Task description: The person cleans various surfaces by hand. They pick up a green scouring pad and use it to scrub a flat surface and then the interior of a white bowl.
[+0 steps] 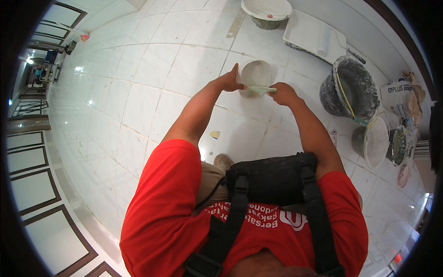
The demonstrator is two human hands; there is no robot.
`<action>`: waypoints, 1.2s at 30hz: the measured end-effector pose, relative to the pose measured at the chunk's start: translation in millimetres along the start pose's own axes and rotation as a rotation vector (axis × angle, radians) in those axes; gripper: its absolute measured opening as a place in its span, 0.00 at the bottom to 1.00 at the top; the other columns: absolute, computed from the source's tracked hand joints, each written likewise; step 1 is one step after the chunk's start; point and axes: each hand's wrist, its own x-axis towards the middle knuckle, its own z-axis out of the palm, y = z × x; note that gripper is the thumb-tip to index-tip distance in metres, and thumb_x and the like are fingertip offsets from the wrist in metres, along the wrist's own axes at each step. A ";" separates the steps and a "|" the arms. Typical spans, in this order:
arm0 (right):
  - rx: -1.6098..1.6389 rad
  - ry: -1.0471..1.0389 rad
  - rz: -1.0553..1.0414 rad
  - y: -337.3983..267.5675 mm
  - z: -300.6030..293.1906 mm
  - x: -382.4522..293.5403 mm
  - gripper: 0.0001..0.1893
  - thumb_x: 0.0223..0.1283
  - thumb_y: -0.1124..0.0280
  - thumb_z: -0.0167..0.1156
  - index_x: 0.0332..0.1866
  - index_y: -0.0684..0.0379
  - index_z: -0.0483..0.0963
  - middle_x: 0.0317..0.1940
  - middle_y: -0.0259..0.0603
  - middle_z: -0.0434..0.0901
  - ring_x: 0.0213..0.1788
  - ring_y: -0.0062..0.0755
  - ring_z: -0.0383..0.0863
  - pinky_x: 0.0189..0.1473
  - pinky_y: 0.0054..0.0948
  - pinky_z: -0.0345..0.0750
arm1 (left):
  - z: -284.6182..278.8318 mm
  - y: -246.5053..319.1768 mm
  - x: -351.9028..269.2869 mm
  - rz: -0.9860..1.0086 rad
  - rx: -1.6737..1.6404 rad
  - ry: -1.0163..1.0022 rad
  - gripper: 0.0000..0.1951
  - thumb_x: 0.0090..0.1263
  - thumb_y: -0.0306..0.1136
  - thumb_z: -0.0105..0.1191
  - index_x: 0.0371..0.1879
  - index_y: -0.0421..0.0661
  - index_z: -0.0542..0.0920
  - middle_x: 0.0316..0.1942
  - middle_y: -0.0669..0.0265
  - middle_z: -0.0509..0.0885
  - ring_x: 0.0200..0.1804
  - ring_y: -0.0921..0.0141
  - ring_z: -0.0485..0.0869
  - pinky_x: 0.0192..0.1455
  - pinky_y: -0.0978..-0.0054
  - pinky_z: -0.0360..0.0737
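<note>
My left hand grips the left rim of a small round white tub, its thumb over the edge and its fingers along the outer wall. In my right hand is the end of a flat, pale greenish tool, perhaps a scraper or putty knife. Its blade lies across the near part of the tub's opening. Whitish residue coats the inside of the tub. My right fingers are partly hidden, and the underside of the tub cannot be seen.
White floor tiles surround me. At the top stand a wide basin and a white tray with a roller-like cylinder. A stained black bucket, a smaller bucket and a printed sack stand on the right.
</note>
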 end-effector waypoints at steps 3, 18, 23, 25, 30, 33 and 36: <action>0.008 0.012 -0.016 7.7 1.1 -4.2 0.10 0.62 0.62 0.58 0.42 0.52 0.82 0.37 0.46 0.83 0.42 0.47 0.82 0.45 0.44 0.77 | 2.4 -2.0 2.0 0.011 0.005 0.004 0.63 0.55 0.48 0.69 0.73 0.36 0.30 0.66 0.39 0.66 0.68 0.53 0.69 0.69 0.66 0.67; 0.054 0.036 -0.003 15.8 3.2 -10.0 0.09 0.64 0.63 0.55 0.40 0.52 0.82 0.36 0.46 0.83 0.41 0.50 0.82 0.44 0.45 0.77 | -5.0 -7.9 0.2 -0.030 -0.051 -0.029 0.65 0.54 0.47 0.70 0.72 0.36 0.28 0.61 0.39 0.72 0.60 0.55 0.76 0.62 0.69 0.73; -0.090 0.143 -0.002 21.5 -7.4 -8.0 0.09 0.63 0.64 0.58 0.39 0.56 0.81 0.33 0.48 0.82 0.38 0.51 0.80 0.42 0.44 0.76 | 0.1 1.8 -0.1 0.009 -0.056 -0.055 0.63 0.55 0.47 0.69 0.73 0.36 0.29 0.65 0.41 0.68 0.65 0.54 0.71 0.68 0.67 0.68; -0.091 0.091 -0.012 10.2 -5.6 -3.7 0.09 0.62 0.64 0.58 0.35 0.58 0.80 0.31 0.49 0.82 0.37 0.52 0.79 0.41 0.45 0.75 | 0.4 -3.6 0.4 0.001 -0.025 -0.043 0.63 0.55 0.48 0.69 0.73 0.37 0.30 0.68 0.42 0.65 0.69 0.53 0.67 0.71 0.66 0.64; -0.050 0.128 0.009 11.2 -5.1 -5.5 0.10 0.63 0.63 0.56 0.37 0.57 0.81 0.33 0.50 0.82 0.39 0.53 0.80 0.42 0.46 0.75 | 3.7 -7.3 1.0 0.043 -0.053 -0.040 0.63 0.55 0.48 0.69 0.73 0.37 0.30 0.68 0.42 0.64 0.69 0.53 0.66 0.72 0.66 0.63; -0.019 0.229 0.154 9.4 -14.5 0.6 0.11 0.62 0.62 0.56 0.39 0.55 0.81 0.36 0.49 0.83 0.43 0.50 0.82 0.46 0.44 0.77 | 3.6 -4.1 2.2 0.023 -0.091 -0.018 0.64 0.53 0.48 0.70 0.73 0.37 0.31 0.68 0.42 0.64 0.69 0.53 0.66 0.72 0.66 0.63; 0.162 0.405 0.054 7.9 -7.9 0.7 0.11 0.62 0.63 0.55 0.40 0.55 0.81 0.37 0.49 0.83 0.43 0.51 0.82 0.46 0.45 0.77 | 2.2 -2.1 2.0 0.044 -0.098 0.030 0.65 0.50 0.48 0.72 0.73 0.36 0.32 0.68 0.43 0.64 0.69 0.53 0.66 0.72 0.66 0.64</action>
